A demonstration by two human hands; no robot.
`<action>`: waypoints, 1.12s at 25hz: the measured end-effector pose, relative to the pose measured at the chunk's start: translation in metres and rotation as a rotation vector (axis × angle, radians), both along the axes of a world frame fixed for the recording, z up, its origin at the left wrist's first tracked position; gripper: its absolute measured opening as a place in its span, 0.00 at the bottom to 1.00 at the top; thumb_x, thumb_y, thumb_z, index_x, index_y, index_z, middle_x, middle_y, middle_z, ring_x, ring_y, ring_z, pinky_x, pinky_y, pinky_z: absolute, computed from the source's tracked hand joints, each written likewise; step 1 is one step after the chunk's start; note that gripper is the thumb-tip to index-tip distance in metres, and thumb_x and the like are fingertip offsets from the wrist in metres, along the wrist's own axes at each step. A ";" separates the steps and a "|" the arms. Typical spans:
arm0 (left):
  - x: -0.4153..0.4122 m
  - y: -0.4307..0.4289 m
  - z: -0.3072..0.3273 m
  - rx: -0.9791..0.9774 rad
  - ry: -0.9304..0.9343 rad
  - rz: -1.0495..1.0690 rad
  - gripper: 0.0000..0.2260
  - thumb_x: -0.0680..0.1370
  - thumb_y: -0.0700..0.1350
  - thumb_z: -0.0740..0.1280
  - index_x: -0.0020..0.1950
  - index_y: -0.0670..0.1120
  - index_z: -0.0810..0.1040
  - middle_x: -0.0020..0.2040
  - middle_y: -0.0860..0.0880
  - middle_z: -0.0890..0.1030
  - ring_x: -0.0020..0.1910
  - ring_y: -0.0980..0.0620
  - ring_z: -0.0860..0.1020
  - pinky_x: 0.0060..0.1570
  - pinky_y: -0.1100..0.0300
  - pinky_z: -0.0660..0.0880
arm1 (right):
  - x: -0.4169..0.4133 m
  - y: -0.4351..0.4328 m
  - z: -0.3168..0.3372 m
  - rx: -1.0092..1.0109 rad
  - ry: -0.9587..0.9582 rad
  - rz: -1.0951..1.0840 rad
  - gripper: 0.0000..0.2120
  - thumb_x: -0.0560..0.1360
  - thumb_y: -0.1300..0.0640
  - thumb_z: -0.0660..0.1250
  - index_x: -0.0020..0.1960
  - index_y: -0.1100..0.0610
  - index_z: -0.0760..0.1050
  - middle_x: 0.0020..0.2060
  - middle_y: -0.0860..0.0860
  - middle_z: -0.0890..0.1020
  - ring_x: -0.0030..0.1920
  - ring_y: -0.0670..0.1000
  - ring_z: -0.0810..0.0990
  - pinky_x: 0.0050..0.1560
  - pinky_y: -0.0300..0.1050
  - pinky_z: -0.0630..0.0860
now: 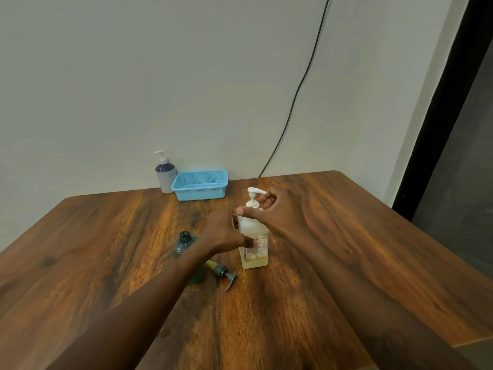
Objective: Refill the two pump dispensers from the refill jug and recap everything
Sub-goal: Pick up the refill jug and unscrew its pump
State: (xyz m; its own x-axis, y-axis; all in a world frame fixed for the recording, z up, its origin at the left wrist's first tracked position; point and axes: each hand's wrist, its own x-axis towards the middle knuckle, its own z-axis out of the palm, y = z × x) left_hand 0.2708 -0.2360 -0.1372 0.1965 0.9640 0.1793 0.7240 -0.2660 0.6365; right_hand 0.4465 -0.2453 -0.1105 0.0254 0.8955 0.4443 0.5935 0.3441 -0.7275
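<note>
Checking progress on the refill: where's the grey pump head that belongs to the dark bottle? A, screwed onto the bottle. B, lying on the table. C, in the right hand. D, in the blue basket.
B: the grey pump head lies on the table beside the open-necked dark bottle.

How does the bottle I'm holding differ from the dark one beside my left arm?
The clear square bottle with the white pump is capped and nearly empty, a thin yellowish layer at its base; the dark teal round bottle is open, its grey pump lying on the wooden table. The left hand grips the clear one; the teal one is untouched. Both stand upright.
</note>
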 end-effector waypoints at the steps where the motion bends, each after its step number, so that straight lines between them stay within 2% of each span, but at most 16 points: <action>1: 0.001 -0.001 0.000 0.018 -0.004 0.002 0.33 0.64 0.55 0.83 0.66 0.51 0.76 0.57 0.52 0.84 0.46 0.60 0.79 0.39 0.70 0.75 | -0.002 0.000 -0.001 0.011 0.001 -0.016 0.23 0.63 0.36 0.81 0.45 0.52 0.79 0.37 0.43 0.81 0.36 0.41 0.78 0.36 0.33 0.74; 3: 0.002 -0.004 0.001 0.034 -0.005 0.030 0.32 0.64 0.59 0.82 0.63 0.51 0.77 0.55 0.53 0.84 0.47 0.60 0.80 0.42 0.66 0.78 | -0.001 0.002 0.001 -0.002 0.007 0.042 0.17 0.68 0.44 0.80 0.49 0.52 0.80 0.40 0.43 0.82 0.39 0.43 0.80 0.39 0.34 0.75; 4: 0.002 -0.004 0.001 0.031 -0.004 0.041 0.32 0.63 0.60 0.82 0.62 0.50 0.77 0.54 0.53 0.83 0.47 0.59 0.80 0.44 0.64 0.79 | 0.001 0.003 0.003 -0.048 0.026 0.105 0.15 0.72 0.48 0.78 0.55 0.52 0.81 0.45 0.44 0.83 0.45 0.44 0.82 0.42 0.33 0.76; 6: 0.004 -0.004 0.003 0.021 -0.018 0.036 0.30 0.63 0.58 0.82 0.60 0.50 0.78 0.53 0.54 0.83 0.49 0.56 0.82 0.47 0.60 0.81 | 0.004 0.003 0.009 -0.179 0.067 0.244 0.21 0.78 0.54 0.72 0.69 0.52 0.75 0.60 0.46 0.83 0.60 0.47 0.81 0.48 0.34 0.74; 8: 0.005 -0.004 0.005 0.026 -0.018 0.022 0.27 0.63 0.55 0.83 0.58 0.51 0.79 0.52 0.54 0.84 0.49 0.55 0.83 0.45 0.60 0.82 | 0.002 0.001 0.010 -0.221 0.016 0.303 0.27 0.79 0.53 0.71 0.75 0.51 0.69 0.67 0.45 0.79 0.67 0.47 0.77 0.52 0.35 0.72; 9: 0.004 -0.004 0.005 0.031 -0.006 0.016 0.24 0.63 0.54 0.83 0.56 0.52 0.80 0.51 0.55 0.84 0.49 0.56 0.83 0.43 0.62 0.81 | 0.000 -0.001 0.009 -0.183 -0.033 0.279 0.30 0.76 0.49 0.73 0.75 0.51 0.68 0.67 0.45 0.78 0.65 0.45 0.77 0.53 0.36 0.72; 11: 0.003 -0.004 0.006 0.037 0.011 0.001 0.23 0.64 0.53 0.83 0.55 0.52 0.80 0.50 0.55 0.84 0.48 0.56 0.83 0.43 0.62 0.81 | -0.005 -0.003 0.005 -0.058 -0.070 0.121 0.32 0.68 0.39 0.78 0.67 0.52 0.75 0.57 0.42 0.81 0.54 0.42 0.79 0.50 0.37 0.75; 13: 0.001 -0.005 0.006 0.036 0.016 -0.003 0.24 0.64 0.54 0.83 0.57 0.50 0.81 0.51 0.54 0.85 0.48 0.57 0.83 0.46 0.58 0.83 | -0.006 -0.003 0.004 0.023 -0.072 -0.015 0.25 0.64 0.38 0.81 0.52 0.52 0.81 0.43 0.42 0.83 0.41 0.40 0.79 0.40 0.36 0.75; 14: 0.001 -0.005 0.007 0.038 0.023 -0.005 0.24 0.64 0.54 0.82 0.57 0.50 0.81 0.52 0.53 0.85 0.48 0.57 0.83 0.47 0.57 0.83 | -0.006 -0.002 0.005 0.019 -0.081 -0.016 0.21 0.65 0.40 0.81 0.48 0.53 0.81 0.40 0.44 0.83 0.38 0.41 0.79 0.37 0.37 0.75; 16: 0.001 -0.004 0.007 0.037 0.031 0.003 0.25 0.64 0.54 0.83 0.57 0.49 0.81 0.52 0.52 0.86 0.48 0.57 0.83 0.47 0.57 0.83 | -0.003 0.001 0.008 -0.029 -0.074 0.080 0.16 0.70 0.49 0.80 0.54 0.54 0.82 0.46 0.47 0.85 0.41 0.40 0.79 0.42 0.38 0.78; 18: 0.002 -0.004 0.008 0.044 0.032 0.007 0.25 0.64 0.54 0.83 0.58 0.49 0.81 0.53 0.52 0.85 0.49 0.56 0.83 0.47 0.59 0.82 | 0.005 0.003 0.013 -0.139 -0.018 0.226 0.24 0.75 0.57 0.75 0.70 0.53 0.76 0.61 0.51 0.84 0.55 0.43 0.82 0.57 0.42 0.80; 20: 0.002 -0.004 0.010 0.041 0.037 -0.005 0.25 0.65 0.53 0.83 0.57 0.49 0.81 0.52 0.53 0.85 0.48 0.57 0.82 0.44 0.63 0.80 | 0.011 0.001 0.012 -0.222 -0.016 0.315 0.33 0.77 0.58 0.73 0.79 0.52 0.65 0.71 0.50 0.77 0.68 0.47 0.76 0.60 0.38 0.76; 22: 0.002 -0.006 0.012 0.047 0.044 -0.026 0.19 0.65 0.52 0.82 0.51 0.54 0.80 0.49 0.55 0.85 0.45 0.59 0.82 0.37 0.70 0.76 | 0.010 -0.001 0.009 -0.158 -0.098 0.258 0.37 0.72 0.49 0.78 0.77 0.51 0.67 0.68 0.46 0.78 0.63 0.43 0.77 0.50 0.30 0.73; 24: 0.002 -0.007 0.013 0.053 0.065 -0.036 0.16 0.66 0.53 0.82 0.48 0.55 0.79 0.48 0.54 0.86 0.43 0.59 0.82 0.35 0.71 0.74 | 0.002 -0.002 0.008 -0.037 -0.137 0.091 0.30 0.65 0.37 0.79 0.61 0.51 0.79 0.52 0.44 0.84 0.48 0.40 0.81 0.42 0.34 0.76; 26: 0.002 -0.007 0.013 0.039 0.064 -0.036 0.19 0.67 0.52 0.82 0.54 0.51 0.81 0.53 0.51 0.86 0.48 0.56 0.83 0.41 0.66 0.78 | -0.003 -0.002 0.009 0.028 -0.132 0.019 0.21 0.66 0.39 0.80 0.49 0.52 0.81 0.40 0.44 0.83 0.39 0.42 0.79 0.39 0.41 0.78; 28: 0.003 -0.005 0.011 0.028 0.059 -0.033 0.24 0.67 0.51 0.82 0.60 0.48 0.81 0.57 0.50 0.85 0.53 0.53 0.83 0.47 0.61 0.81 | -0.003 0.001 0.009 0.024 -0.140 0.079 0.14 0.71 0.48 0.78 0.52 0.54 0.82 0.44 0.49 0.84 0.41 0.44 0.79 0.40 0.41 0.76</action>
State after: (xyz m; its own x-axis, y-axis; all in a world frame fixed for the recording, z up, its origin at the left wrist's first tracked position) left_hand 0.2733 -0.2415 -0.1259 0.2389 0.9516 0.1931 0.7506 -0.3072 0.5851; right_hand 0.4430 -0.2447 -0.1019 -0.1084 0.8812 0.4602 0.6587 0.4104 -0.6306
